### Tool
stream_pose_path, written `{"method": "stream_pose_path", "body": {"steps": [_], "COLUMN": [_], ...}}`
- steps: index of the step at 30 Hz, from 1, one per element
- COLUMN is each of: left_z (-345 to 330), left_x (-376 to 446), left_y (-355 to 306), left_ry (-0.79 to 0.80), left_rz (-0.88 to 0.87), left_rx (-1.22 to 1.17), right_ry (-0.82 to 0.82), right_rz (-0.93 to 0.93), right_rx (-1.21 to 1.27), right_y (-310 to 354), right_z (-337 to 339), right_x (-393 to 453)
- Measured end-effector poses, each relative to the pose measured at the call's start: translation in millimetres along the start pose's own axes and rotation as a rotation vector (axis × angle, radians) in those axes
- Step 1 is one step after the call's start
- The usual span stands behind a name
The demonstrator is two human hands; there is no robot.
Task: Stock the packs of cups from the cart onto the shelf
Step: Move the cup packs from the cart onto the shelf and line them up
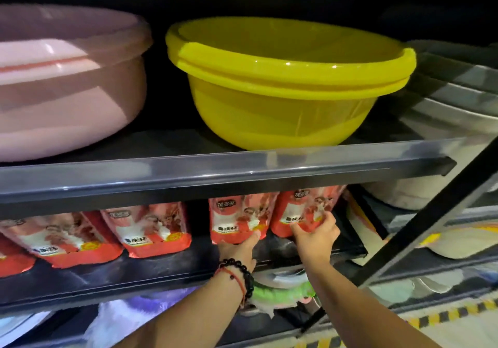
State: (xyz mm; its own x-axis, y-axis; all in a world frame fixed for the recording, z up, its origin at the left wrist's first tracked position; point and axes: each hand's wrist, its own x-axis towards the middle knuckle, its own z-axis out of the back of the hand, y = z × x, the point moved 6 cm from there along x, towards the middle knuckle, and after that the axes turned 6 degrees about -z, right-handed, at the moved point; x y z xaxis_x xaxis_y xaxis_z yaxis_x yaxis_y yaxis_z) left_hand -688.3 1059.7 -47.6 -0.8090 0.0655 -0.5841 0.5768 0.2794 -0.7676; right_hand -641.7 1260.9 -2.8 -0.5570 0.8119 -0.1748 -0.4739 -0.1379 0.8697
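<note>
Several red and white packs of cups stand in a row on the dark middle shelf (151, 272). My left hand (239, 248), with bead bracelets at the wrist, touches the bottom of one pack (237, 218) with its fingertips. My right hand (318, 237) grips the lower edge of the pack to its right (301, 210), at the shelf's right end. Two more packs (151, 229) (62, 237) stand further left. The upper shelf's front edge hides the tops of the packs. The cart is out of view.
On the upper shelf (215, 169) sit stacked yellow basins (283, 83) and a pink basin (62, 78). Grey and white basins (452, 99) fill the neighbouring rack to the right. A black diagonal brace (431, 213) crosses there. Green and white items (283, 291) lie on the shelf below.
</note>
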Motion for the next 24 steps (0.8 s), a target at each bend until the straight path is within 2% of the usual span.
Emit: {"method": "stream_pose_path", "body": {"steps": [5,7,11,17,24], "left_z": [-6.3,-2.6,-2.0,-0.3,-4.4], "left_x": [12.7,16.3,4.0,19.4,14.7], "left_y": [-8.4,-8.6,-13.9,9.6,-2.6], "left_ry": [-0.167,-0.233,-0.284,-0.299,-0.332], "left_rz": [-0.142,-0.213,-0.272,-0.272,-0.223], "left_rx": [-0.045,0.006,0.008,-0.012,0.011], "right_ry": [0.031,0.025,-0.008,-0.001,0.032], "right_rz": [0.039,0.074,0.111,0.084,0.045], "right_rx": [-0.014,-0.035,-0.133,-0.055,-0.073], "right_y": [-5.4,-4.7,-4.2,-18.6,-16.8], "right_z": [-17.5,-21.9,-18.4,-5.0,-4.3], "right_x": [6.1,6.2,6.6,19.0,30.4]}}
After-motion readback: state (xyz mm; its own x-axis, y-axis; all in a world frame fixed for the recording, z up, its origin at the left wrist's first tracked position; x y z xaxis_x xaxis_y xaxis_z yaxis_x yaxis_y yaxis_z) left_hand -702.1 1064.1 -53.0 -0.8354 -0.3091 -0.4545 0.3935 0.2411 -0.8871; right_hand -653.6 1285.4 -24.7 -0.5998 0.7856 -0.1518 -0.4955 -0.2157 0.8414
